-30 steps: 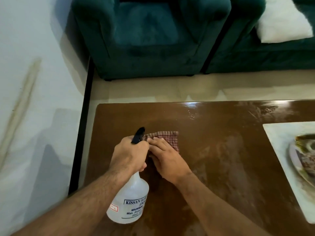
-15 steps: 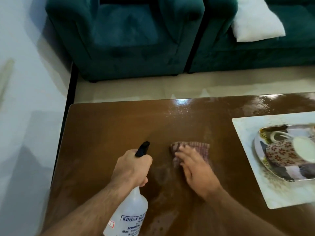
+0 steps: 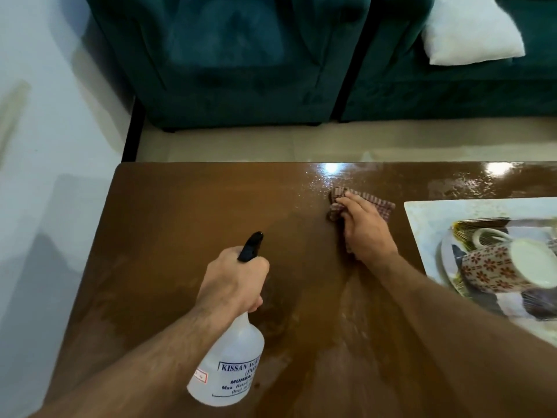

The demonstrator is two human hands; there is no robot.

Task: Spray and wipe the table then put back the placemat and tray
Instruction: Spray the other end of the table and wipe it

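Observation:
My left hand (image 3: pixel 233 282) grips the neck of a clear spray bottle (image 3: pixel 232 363) with a black nozzle, held above the glossy brown table (image 3: pixel 180 224). My right hand (image 3: pixel 366 230) presses a checked red cloth (image 3: pixel 381 206) flat on the tabletop near the far edge, fingers spread over it. Just right of the cloth lies a white placemat (image 3: pixel 422 215). On it stands a shiny tray (image 3: pixel 452 257) carrying a patterned cup (image 3: pixel 494 267) tipped on its side.
Wet streaks shine along the table's far edge (image 3: pixel 331 173). Beyond a strip of pale floor (image 3: pixel 271 143) stand a green armchair (image 3: pixel 229 61) and a green sofa (image 3: pixel 452 95) with a white cushion (image 3: pixel 470 34). A white wall (image 3: pixel 54 116) runs along the left.
My right hand has slid the cloth to the right and toward the far edge, up to the placemat. The left hand still holds the bottle in about the same place.

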